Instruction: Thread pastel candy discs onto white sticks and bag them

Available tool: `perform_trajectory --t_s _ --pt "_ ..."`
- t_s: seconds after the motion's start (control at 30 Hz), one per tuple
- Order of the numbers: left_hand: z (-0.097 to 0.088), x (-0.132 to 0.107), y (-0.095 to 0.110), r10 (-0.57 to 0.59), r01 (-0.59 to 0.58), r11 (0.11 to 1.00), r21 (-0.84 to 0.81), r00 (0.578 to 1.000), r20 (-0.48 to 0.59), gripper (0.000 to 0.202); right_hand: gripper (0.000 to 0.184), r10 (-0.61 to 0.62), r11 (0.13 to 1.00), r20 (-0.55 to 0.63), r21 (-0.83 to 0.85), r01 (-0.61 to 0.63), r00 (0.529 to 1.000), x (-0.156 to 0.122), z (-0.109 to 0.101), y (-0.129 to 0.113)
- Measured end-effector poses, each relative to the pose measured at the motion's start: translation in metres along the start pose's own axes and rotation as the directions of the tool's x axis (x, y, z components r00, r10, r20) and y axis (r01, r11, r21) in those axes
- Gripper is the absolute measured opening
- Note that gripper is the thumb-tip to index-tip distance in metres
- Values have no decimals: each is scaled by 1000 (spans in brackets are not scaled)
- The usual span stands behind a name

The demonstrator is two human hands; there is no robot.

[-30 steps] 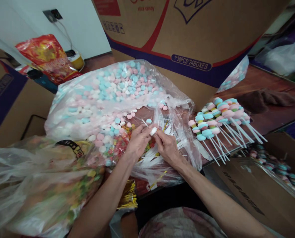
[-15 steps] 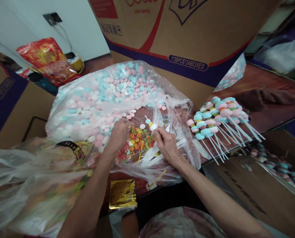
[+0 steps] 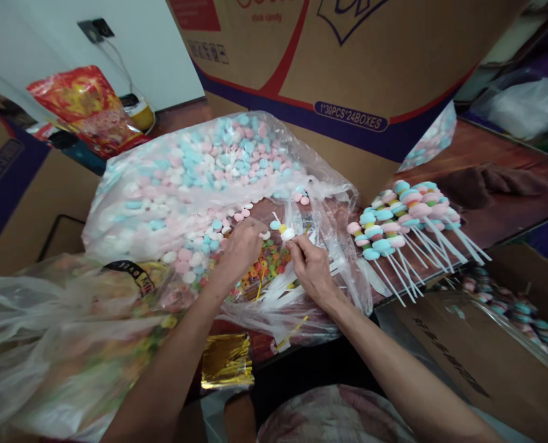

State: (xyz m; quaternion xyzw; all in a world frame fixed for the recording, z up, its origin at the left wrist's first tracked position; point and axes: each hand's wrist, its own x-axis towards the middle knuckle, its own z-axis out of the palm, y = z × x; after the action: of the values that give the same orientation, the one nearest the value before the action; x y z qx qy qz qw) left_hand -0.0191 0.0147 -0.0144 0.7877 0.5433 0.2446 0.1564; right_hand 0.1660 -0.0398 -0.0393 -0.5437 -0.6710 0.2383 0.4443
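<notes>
My right hand (image 3: 311,267) pinches a marshmallow skewer (image 3: 286,234) just below its white marshmallow. Above that sit a yellow piece and a blue marshmallow, with the stick's bare tip poking out. To the left, my left hand (image 3: 245,246) is closed, fingertips together over the pile of gummy rings (image 3: 267,261). A loose white marshmallow (image 3: 265,235) shows right at those fingertips; whether they grip it or something else is hidden. White sticks (image 3: 280,297) lie below, between my hands. Behind, a large clear bag (image 3: 130,184) spills pink, blue and white marshmallows (image 3: 181,258).
Finished skewers (image 3: 403,221) lie stacked at the right. A big cardboard box (image 3: 283,98) stands behind. Gold twist ties (image 3: 227,363) rest at the front edge, and a bag of gummies (image 3: 117,344) at the left. An open carton (image 3: 462,344) holding more skewers sits lower right.
My left hand has moved right, over the gummy rings, to the loose white marshmallow. The right hand stays nearly in place, still pinching the skewer.
</notes>
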Motion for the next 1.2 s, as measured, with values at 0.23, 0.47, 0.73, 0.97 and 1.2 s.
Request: perform_trajectory --t_s 0.23,0.47,0.73,0.97,1.2 --pt "5 12 0 -26 21 994 110 999 42 33 22 4 1000 8 1 -4 1000 0 -1 0" --pt "6 34 -13 -252 253 967 22 967 -37 12 21 11 1000 10 16 -11 1000 0 -1 -1" --pt "-11 35 -28 -347 356 888 -290 934 84 13 22 4 1000 -3 19 -4 1000 1 -1 -1" --pt "-10 27 -24 -377 356 722 -593 921 94 24 22 8 1000 7 17 -8 1000 1 -2 -3" --pt "-2 30 -28 -344 317 847 -426 939 15 19 23 2 1000 8 2 -2 1000 0 0 -1"
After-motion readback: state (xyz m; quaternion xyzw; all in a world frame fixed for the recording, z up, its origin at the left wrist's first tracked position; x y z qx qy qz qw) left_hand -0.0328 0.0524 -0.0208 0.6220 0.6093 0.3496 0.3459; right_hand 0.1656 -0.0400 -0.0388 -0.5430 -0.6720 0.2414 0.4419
